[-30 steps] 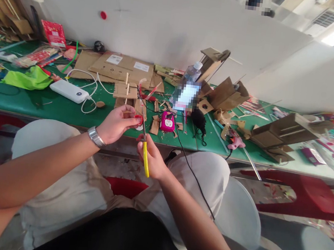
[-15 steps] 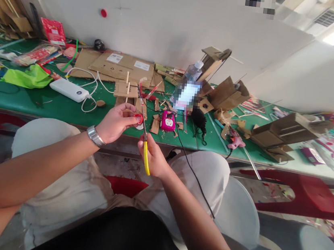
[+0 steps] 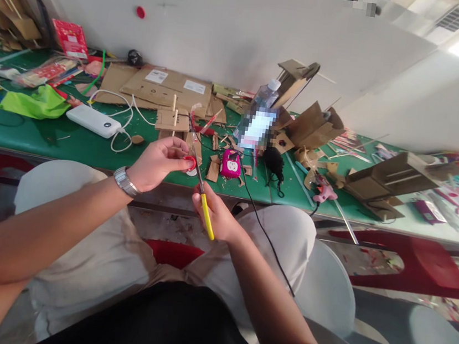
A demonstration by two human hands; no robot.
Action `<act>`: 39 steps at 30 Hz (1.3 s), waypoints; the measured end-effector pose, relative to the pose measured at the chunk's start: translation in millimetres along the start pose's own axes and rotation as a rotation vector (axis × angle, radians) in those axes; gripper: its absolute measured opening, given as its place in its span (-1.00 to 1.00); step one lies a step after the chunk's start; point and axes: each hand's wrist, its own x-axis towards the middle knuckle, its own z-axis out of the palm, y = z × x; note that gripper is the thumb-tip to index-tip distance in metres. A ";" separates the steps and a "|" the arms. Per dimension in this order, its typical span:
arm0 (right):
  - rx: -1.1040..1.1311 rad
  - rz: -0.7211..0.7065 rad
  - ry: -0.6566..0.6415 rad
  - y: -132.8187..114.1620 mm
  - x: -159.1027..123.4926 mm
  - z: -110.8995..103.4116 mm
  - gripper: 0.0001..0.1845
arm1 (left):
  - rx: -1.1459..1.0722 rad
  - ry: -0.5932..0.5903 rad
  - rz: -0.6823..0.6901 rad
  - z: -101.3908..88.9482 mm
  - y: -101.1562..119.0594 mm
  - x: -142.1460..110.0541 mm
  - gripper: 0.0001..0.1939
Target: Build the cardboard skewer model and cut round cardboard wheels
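Observation:
My left hand (image 3: 156,162), with a metal watch on its wrist, pinches a small red round cap (image 3: 189,162) between thumb and fingers, just above the table's front edge. My right hand (image 3: 216,217) is closed around the yellow handle of a thin tool (image 3: 207,220). The tool's dark metal shaft (image 3: 197,162) slants up and to the left, passing right beside the red cap. Both hands hover over my lap, close together. A small cardboard piece with upright wooden sticks (image 3: 173,120) stands on the table just beyond them.
The green table (image 3: 82,148) holds a white power bank (image 3: 93,121) with cable, flat cardboard sheets (image 3: 156,86), a pink gadget (image 3: 231,164), a water bottle (image 3: 260,109), a pink glue gun (image 3: 324,192), cardboard models (image 3: 388,177) and scraps. Red stools sit below.
My right hand has shifted slightly right and down, tilting the yellow handle more. The left hand keeps its pinch on the red cap. The view has drifted a little.

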 end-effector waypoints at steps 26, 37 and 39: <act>-0.194 -0.095 -0.247 -20.5 -9.5 -40.8 -0.40 | 0.242 -0.240 -0.158 -19.9 29.0 1.5 -0.23; -0.285 -0.084 -0.328 -18.7 -8.8 -49.2 -0.39 | 0.283 -0.357 -0.241 -26.9 26.5 1.7 -0.32; -0.299 -0.067 -0.369 -21.5 -10.4 -52.0 -0.40 | 0.289 -0.375 -0.270 -26.2 26.3 1.4 -0.31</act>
